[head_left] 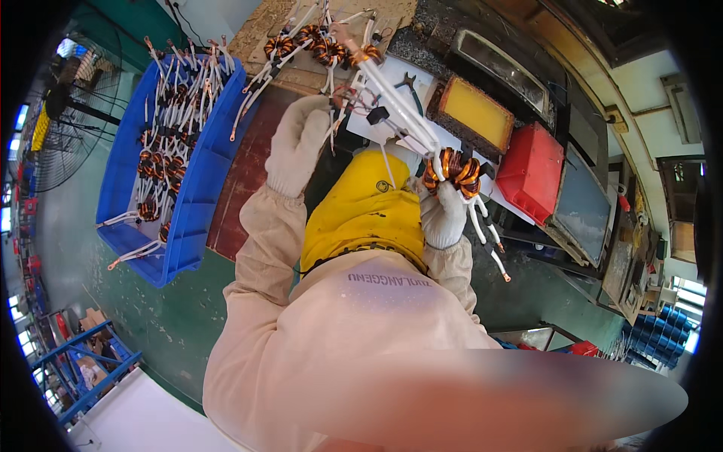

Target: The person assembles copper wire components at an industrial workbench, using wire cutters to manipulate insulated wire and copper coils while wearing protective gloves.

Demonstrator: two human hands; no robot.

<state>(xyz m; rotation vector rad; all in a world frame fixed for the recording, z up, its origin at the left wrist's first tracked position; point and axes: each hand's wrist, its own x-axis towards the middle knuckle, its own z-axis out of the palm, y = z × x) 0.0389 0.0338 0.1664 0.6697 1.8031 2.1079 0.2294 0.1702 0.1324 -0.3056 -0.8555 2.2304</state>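
Both of my hands wear white work gloves. My right hand grips a toroidal coil wound with copper wire, in front of my yellow-covered lap. From that coil a thick pair of white-sleeved leads runs up and left to bare copper ends, and shorter leads with copper terminals hang below. My left hand is raised to the left, its fingers curled at a tangle of thin reddish and dark wires. The gloved fingertips partly hide what they hold.
A blue crate full of leaded coils stands left, beside a fan. More coils lie on the board ahead. Pliers rest on white paper. A yellow-filled tray and red bin sit right.
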